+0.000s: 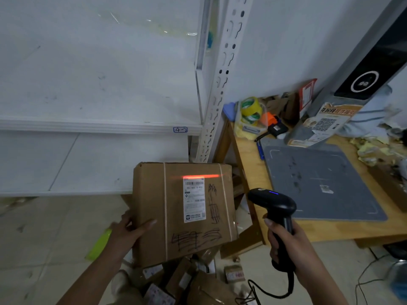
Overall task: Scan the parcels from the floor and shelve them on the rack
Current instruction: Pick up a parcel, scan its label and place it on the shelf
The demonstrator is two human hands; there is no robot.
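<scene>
Fingers [126, 216] of the left hand [130, 230] are curled round the left edge of the box [182, 227], with the thumb laid flat across its top face; the box is thus gripped from the side and held in the air. Head view: the box is raised above the parcels [176, 282] heaped on the floor, in front of the rack [99, 126] and just left of the table [248, 172]. The right hand [286, 243] is wrapped round the handle of the scanner [273, 203], fingers closed tight on it; whether the trigger is pressed cannot be told. The scanner nose is aimed at the box, and a blue lamp is lit on its top. A red beam [198, 176] is thrown across the box face, along the top edge of the label [194, 200], just above the barcode rather than over its bars. Step in hand is judged to be scanning, with shelving not yet begun. A small correction is likely needed next: the beam to be dropped onto the bars, or the box tilted up to meet it. Once read, the box would be carried to a shelf; the one marked by the tag [180, 129] lies nearest, and bare shelf is seen there. A one-sided grip may let the box sag during the lift, so support from beneath is advised.
</scene>
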